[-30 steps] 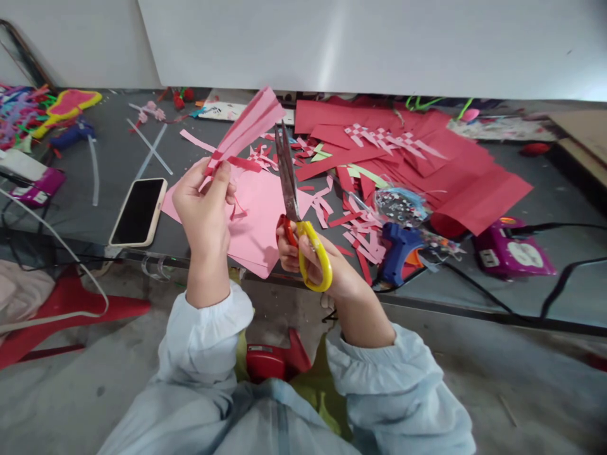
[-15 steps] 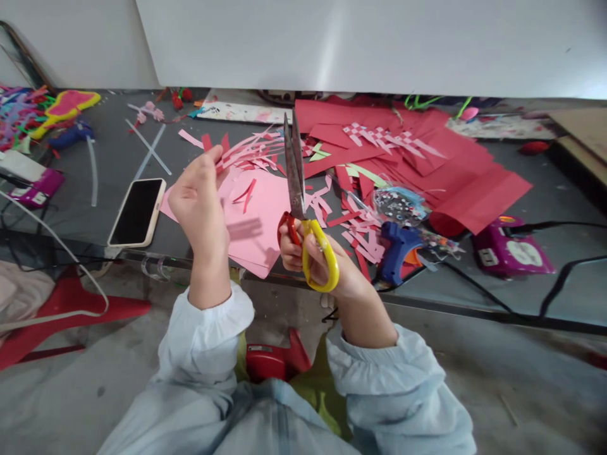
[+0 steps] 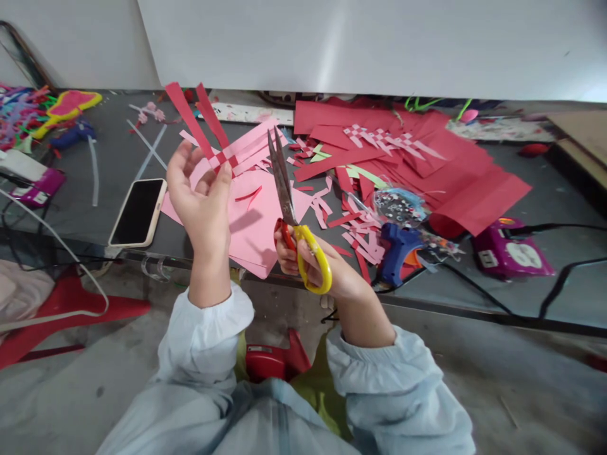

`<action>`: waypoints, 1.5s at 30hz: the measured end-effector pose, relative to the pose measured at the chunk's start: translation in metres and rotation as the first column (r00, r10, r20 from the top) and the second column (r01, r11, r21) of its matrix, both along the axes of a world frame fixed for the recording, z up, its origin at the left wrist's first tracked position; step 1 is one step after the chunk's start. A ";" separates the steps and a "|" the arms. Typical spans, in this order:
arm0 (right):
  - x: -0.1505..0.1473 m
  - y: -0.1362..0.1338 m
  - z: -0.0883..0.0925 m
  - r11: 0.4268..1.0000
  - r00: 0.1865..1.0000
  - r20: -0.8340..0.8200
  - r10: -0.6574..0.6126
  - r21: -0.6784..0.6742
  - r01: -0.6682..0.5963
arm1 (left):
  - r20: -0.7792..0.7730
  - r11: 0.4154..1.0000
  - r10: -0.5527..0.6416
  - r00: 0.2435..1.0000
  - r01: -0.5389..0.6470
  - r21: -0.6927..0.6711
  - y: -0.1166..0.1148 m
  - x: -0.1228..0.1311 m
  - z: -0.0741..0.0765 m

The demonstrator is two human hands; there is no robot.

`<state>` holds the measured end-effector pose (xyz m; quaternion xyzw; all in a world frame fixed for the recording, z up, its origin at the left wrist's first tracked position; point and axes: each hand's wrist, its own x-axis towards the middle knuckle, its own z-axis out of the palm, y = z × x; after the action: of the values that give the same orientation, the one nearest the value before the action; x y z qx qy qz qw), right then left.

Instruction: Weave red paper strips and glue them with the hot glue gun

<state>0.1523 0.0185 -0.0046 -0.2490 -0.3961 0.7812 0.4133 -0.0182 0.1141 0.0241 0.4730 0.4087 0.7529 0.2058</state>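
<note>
Worktop (image 3: 111, 151): although its ends are cut off, it shows pink sheets (image 3: 251, 235).
Left hand (image 3: 203, 202): pinching woven paper (image 3: 226, 156) over these, red tails pointing up-left, pink ones right.
Right hand (image 3: 340, 268): gripping scissors (image 3: 288, 210), tips away and slightly left.
Purple box (image 3: 501, 245), right: label (image 3: 525, 256) unreadable.

right hand (image 3: 339, 270) partly hidden, cardboard (image 3: 582, 129) cropped

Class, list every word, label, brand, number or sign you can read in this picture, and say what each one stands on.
No text can be read clearly.
Right purple box: pale labels, too blurred to read.
Left purple box: small pale label, too small to read.
Red object below the table: small label, too small to read.
</note>
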 end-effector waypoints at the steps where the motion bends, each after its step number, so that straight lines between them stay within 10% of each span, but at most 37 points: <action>1: 0.000 0.000 0.000 1.000 1.000 0.006 0.019 -0.006 -0.019 | 0.011 1.000 -0.024 1.000 0.024 -0.016 0.001 0.000 -0.001; 25: -0.003 0.000 -0.003 0.991 0.987 0.135 0.085 0.093 -0.098 | 0.512 0.897 -0.304 0.804 0.423 -0.131 -0.021 0.011 0.027; 45: 0.000 0.000 -0.004 0.988 0.981 0.192 0.025 0.147 -0.054 | 0.399 0.791 -0.443 0.803 0.559 -0.249 -0.023 0.010 0.027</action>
<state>0.1522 0.0186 -0.0083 -0.2823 -0.4967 0.7295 0.3760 -0.0081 0.0912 0.0513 0.3918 0.3562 0.6496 0.5455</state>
